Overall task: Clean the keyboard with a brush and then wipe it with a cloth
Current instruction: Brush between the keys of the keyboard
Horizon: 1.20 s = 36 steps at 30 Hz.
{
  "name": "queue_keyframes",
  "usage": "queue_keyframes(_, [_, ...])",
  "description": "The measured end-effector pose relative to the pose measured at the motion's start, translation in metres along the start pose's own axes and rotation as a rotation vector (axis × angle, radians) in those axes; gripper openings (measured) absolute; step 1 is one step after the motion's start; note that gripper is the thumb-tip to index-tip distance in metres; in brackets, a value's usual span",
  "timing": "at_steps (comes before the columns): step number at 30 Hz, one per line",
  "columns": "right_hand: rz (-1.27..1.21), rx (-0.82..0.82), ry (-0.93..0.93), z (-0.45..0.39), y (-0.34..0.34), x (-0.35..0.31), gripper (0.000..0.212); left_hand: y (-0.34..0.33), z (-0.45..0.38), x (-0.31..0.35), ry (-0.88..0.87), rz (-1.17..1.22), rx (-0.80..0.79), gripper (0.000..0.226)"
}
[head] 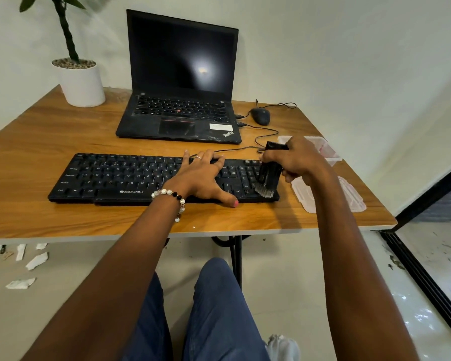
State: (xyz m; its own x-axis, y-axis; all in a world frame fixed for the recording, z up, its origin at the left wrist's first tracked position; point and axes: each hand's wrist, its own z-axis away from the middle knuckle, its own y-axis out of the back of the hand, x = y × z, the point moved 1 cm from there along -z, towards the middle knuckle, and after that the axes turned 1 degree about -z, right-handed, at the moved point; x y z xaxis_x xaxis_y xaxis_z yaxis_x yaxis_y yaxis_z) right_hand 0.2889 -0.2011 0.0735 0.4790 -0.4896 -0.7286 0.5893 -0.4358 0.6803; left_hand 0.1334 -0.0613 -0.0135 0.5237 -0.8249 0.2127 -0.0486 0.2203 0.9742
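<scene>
One black keyboard (130, 178) is laid across the wooden table (37, 142), and everything else is placed here relative to it. The left hand (201, 175) is spread flat on the keyboard's right-of-centre keys, fingers straight and apart, the thumb reaching the keyboard's near edge; nothing is gripped by it. A ring is worn on one finger and a beaded bracelet (171, 195) on the wrist.

The right hand (298, 158) is curled tightly around one black brush (270, 173), which is held nearly upright over the keyboard's right end. The pale bristles are pressed onto the number pad at the near right corner (they are splayed slightly against the keys).

Behind the keyboard, one open laptop (179, 82) with a dark screen is set, and to the right of that laptop one black mouse (260, 115) is seen; thin cables are run from that area toward the keyboard's far edge. Just beside the keyboard's right end, one clear plastic lid (349, 196) is laid flat, and one clear plastic container (326, 149) is partly hidden behind the right hand. Far behind the keyboard's left end, one potted plant (80, 79) in a white pot is stood at the table corner. Below the table, several scraps of paper (37, 260) are scattered on the floor, and a pale cloth (283, 347) is glimpsed at the bottom edge.
</scene>
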Motion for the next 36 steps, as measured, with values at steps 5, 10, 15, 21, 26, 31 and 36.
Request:
queue_keyframes(5, [-0.143, 0.324, 0.114, -0.011, -0.013, 0.004, 0.027, 0.002, 0.001, 0.002, -0.005, -0.003, -0.001, 0.128])
queue_keyframes(10, [-0.036, 0.278, 0.142, -0.017, -0.025, 0.016, 0.044, 0.000, 0.000, 0.000, -0.002, 0.004, 0.010, 0.129])
queue_keyframes(15, [0.085, 0.026, -0.003, -0.003, 0.000, 0.010, 0.044, 0.001, 0.001, 0.000, -0.006, 0.001, 0.007, 0.128])
queue_keyframes(21, [-0.150, 0.271, 0.061, -0.005, 0.003, 0.012, 0.038, 0.000, -0.001, -0.001, 0.002, -0.004, -0.001, 0.130])
queue_keyframes(26, [-0.138, 0.260, 0.112, -0.013, -0.014, 0.017, 0.026, 0.000, 0.000, 0.000, -0.003, -0.005, 0.006, 0.129])
queue_keyframes(31, [-0.007, 0.090, -0.006, -0.008, 0.002, 0.022, 0.043, -0.001, -0.001, -0.002, -0.001, -0.002, -0.001, 0.130])
queue_keyframes(36, [-0.054, 0.109, 0.024, -0.002, 0.012, 0.018, 0.039, 0.000, -0.001, 0.000, -0.002, -0.008, 0.004, 0.129])
